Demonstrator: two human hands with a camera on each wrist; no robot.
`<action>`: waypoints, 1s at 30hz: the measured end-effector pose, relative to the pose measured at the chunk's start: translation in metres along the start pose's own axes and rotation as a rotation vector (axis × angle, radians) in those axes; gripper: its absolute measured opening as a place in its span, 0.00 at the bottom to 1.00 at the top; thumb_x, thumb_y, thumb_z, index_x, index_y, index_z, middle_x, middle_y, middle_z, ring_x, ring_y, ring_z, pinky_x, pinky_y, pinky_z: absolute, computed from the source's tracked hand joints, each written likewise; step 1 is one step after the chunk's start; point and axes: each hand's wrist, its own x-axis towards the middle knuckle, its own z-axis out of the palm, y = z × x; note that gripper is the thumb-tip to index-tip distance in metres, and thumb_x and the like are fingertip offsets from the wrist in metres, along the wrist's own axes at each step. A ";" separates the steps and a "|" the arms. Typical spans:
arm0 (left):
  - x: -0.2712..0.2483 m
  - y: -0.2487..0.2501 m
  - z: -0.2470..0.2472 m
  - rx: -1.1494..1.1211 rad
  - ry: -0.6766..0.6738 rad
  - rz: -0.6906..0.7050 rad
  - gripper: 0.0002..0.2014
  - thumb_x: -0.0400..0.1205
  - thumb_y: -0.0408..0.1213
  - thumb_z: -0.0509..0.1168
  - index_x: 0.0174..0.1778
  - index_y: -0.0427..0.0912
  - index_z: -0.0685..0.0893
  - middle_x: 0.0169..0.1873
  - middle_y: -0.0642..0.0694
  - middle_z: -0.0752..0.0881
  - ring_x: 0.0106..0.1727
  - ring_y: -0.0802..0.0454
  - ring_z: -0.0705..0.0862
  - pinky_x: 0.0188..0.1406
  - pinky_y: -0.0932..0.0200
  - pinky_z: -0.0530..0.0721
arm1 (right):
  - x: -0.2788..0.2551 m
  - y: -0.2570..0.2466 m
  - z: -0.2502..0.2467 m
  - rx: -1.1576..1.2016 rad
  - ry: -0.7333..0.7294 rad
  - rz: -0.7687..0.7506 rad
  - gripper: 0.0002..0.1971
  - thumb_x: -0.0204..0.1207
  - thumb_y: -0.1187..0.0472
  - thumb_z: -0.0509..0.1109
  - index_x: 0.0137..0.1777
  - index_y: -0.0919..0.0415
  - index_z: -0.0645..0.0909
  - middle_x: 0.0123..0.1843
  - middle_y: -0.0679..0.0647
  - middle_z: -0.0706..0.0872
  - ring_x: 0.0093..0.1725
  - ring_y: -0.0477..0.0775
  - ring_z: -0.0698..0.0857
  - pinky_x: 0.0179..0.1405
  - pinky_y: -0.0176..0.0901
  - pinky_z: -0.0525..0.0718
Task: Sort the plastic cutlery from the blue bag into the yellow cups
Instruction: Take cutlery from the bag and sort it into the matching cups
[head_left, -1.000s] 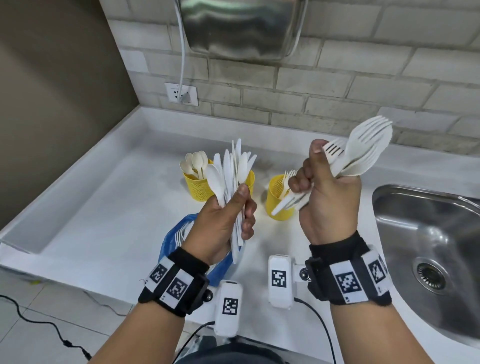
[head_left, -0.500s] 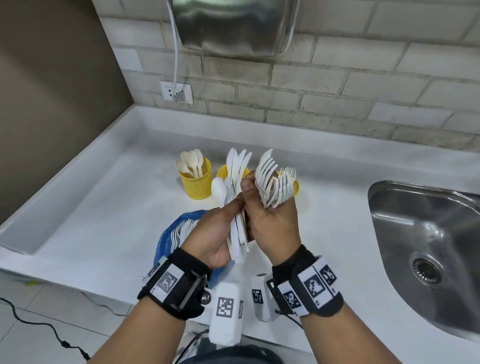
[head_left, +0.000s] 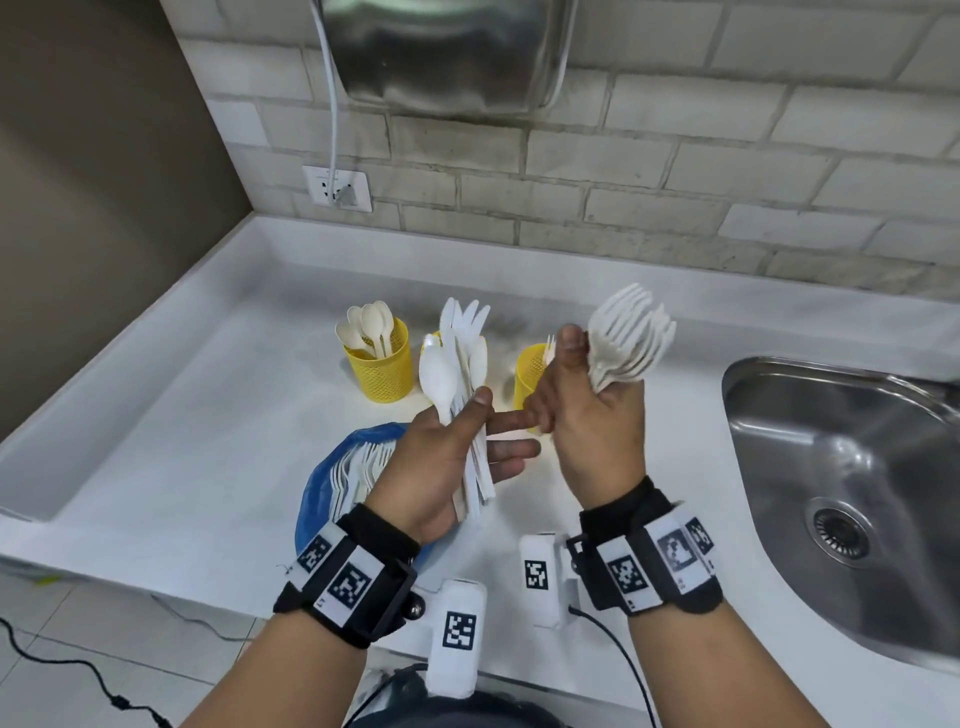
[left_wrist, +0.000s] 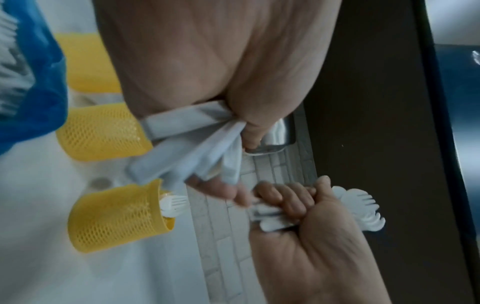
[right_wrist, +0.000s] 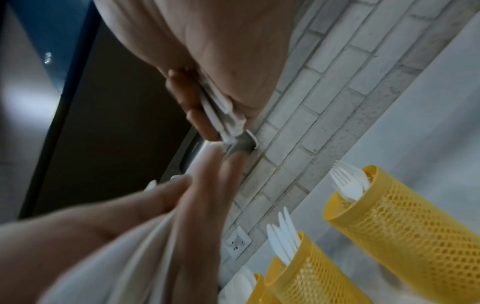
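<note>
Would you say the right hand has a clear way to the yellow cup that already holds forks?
Probably yes. The right hand, gripping a bunch of forks, is just above and beside the fork cup; nothing stands between them, and the cup's mouth is mostly free.

Both forearms are bare. Each wrist wears a wide black strap carrying white square tags printed with black-and-white coded markers. A white, rounded camera unit with its own marker hangs below the left wrist, fixed by a small metal knob; a similar white unit sits beside the right strap, with a thin black cable trailing down.
</note>
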 end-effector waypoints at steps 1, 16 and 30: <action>-0.001 0.000 -0.002 0.049 0.027 0.044 0.11 0.91 0.43 0.60 0.58 0.39 0.80 0.48 0.36 0.93 0.35 0.44 0.89 0.35 0.53 0.89 | 0.005 0.000 -0.004 0.047 0.014 0.006 0.27 0.83 0.43 0.67 0.23 0.51 0.70 0.18 0.45 0.69 0.18 0.50 0.68 0.26 0.47 0.70; 0.022 0.018 -0.034 0.118 0.013 0.119 0.09 0.91 0.41 0.61 0.48 0.41 0.78 0.30 0.45 0.73 0.28 0.50 0.71 0.29 0.58 0.74 | 0.071 0.047 -0.024 0.197 0.430 0.235 0.25 0.90 0.54 0.61 0.29 0.61 0.74 0.25 0.55 0.80 0.26 0.54 0.80 0.32 0.43 0.79; 0.049 0.024 -0.048 0.219 -0.046 0.066 0.11 0.92 0.40 0.60 0.44 0.41 0.76 0.29 0.46 0.73 0.27 0.51 0.71 0.30 0.58 0.74 | 0.107 0.102 -0.017 -0.950 0.321 -0.055 0.24 0.73 0.42 0.59 0.27 0.63 0.77 0.22 0.56 0.78 0.28 0.66 0.79 0.37 0.50 0.80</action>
